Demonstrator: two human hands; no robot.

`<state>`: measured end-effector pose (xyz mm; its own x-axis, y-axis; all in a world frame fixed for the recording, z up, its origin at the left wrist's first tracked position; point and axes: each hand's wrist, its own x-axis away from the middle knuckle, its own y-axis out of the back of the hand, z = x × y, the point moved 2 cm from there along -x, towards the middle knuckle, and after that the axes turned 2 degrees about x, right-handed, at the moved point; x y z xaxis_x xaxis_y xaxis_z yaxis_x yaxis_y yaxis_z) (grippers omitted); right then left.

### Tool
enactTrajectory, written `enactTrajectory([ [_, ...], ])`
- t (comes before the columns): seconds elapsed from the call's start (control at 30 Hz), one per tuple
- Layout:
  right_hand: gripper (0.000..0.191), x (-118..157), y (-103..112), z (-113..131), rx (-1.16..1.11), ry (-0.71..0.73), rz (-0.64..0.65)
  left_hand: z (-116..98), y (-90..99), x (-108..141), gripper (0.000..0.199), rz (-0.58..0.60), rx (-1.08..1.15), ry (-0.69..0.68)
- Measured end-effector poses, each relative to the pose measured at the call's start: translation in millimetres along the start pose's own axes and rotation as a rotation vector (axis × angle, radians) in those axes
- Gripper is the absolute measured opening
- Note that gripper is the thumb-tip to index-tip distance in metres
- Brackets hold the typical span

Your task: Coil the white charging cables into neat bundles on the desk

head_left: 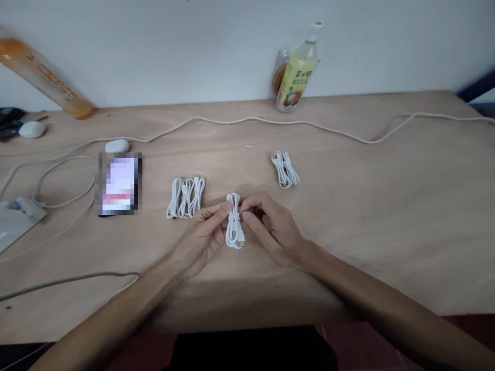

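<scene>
A coiled white cable (pixel 234 221), bound at its middle with a connector at the lower end, is held upright above the table by my left hand (pixel 204 234). The left thumb presses on its upper left side. Close to its right side is my right hand (pixel 276 229), thumb and index finger curled towards each other; whether something small is between them cannot be made out. Left of my hands, several bundled white cables (pixel 185 198) lie side by side. Two more cable bundles (pixel 285 170) lie farther back on the right.
On the wooden table (pixel 367 206) a phone (pixel 119 185) and a white case (pixel 117 146) are at the left. A long white cord (pixel 247 119) crosses the back. Bottles stand by the wall, one orange (pixel 50 82), one yellow (pixel 297 77).
</scene>
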<state>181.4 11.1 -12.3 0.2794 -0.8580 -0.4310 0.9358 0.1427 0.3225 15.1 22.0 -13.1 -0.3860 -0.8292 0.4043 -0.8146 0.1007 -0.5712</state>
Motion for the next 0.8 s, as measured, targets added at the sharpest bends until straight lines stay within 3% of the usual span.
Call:
enactTrajectory([
  [0.27,0.010,-0.3,0.9,2.3,-0.011,0.003,-0.033,-0.9,0.9,-1.3,0.038,-0.066,0.091,0.054],
  [0.8,0.010,-0.6,0.6,1.0,-0.022,0.001,-0.033,-1.5,0.7,-1.7,0.038,-0.041,0.084,0.033],
])
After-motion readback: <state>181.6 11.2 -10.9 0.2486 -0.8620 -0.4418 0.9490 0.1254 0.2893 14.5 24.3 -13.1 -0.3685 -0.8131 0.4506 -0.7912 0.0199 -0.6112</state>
